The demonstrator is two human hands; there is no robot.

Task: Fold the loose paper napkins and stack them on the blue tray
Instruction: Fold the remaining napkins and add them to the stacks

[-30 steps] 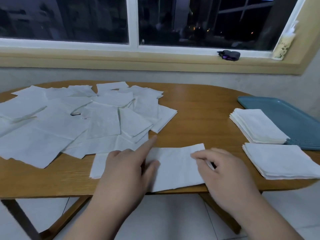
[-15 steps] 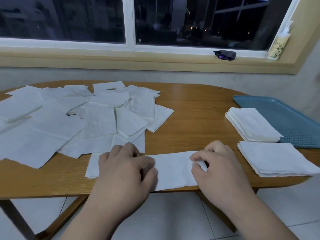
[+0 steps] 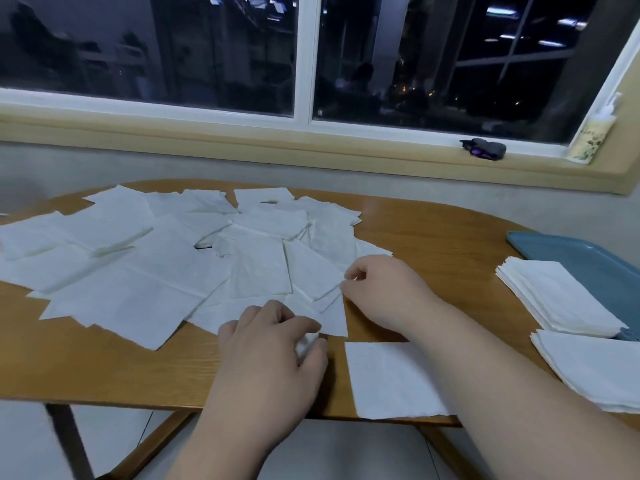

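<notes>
Several loose white napkins (image 3: 173, 268) lie spread and overlapping over the left half of the wooden table (image 3: 433, 244). My right hand (image 3: 381, 289) is at the pile's right edge, thumb and forefinger pinching the edge of a loose napkin (image 3: 311, 271). My left hand (image 3: 273, 348) sits at the pile's front edge with curled fingers, pinching a white napkin corner (image 3: 306, 341). A folded napkin (image 3: 388, 379) lies flat at the table's front edge, partly under my right forearm. One folded stack (image 3: 554, 299) rests half on the blue tray (image 3: 588, 258); another stack (image 3: 595, 368) sits on the table.
The table's front edge runs just below my left hand, with tiled floor and wooden legs beneath. On the window sill behind sit a small dark object (image 3: 483, 149) and a pale bottle (image 3: 592, 136). Bare wood shows between the pile and the tray.
Both hands have let go of the folded napkin, which now lies at the front edge. They moved away from me to the loose pile and pinch napkins there.
</notes>
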